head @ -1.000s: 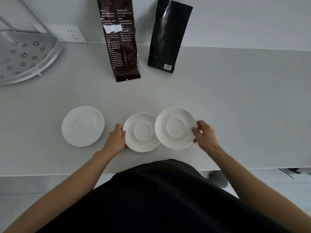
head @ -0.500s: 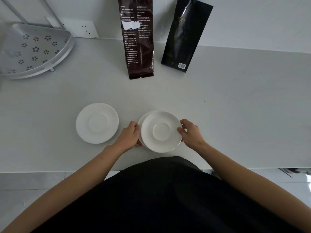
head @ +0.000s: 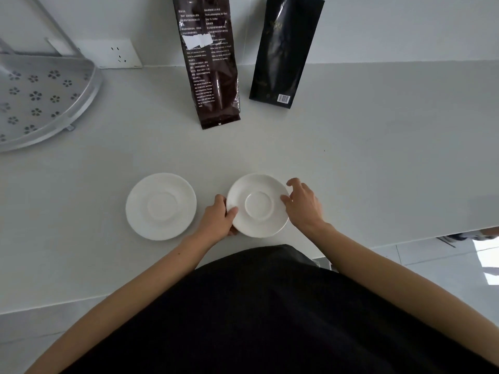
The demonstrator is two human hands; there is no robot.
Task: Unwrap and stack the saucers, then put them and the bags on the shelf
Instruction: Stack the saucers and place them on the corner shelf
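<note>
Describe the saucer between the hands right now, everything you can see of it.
The saucer between the hands is plain white, glossy like glazed ceramic, round, with a raised ring marking the cup well at its centre. It sits level, right side up, near the counter's front edge, unwrapped. The left hand grips its left rim, thumb on top; the right hand has fingertips at its right rim. Whether another saucer lies under it cannot be seen here.

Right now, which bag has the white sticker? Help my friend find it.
Look along the back wall, where two dark bags lean. Take the brown bag on the left, nearer the socket. Only it has white text and a torn sticker; the black bag has a barcode.
</note>
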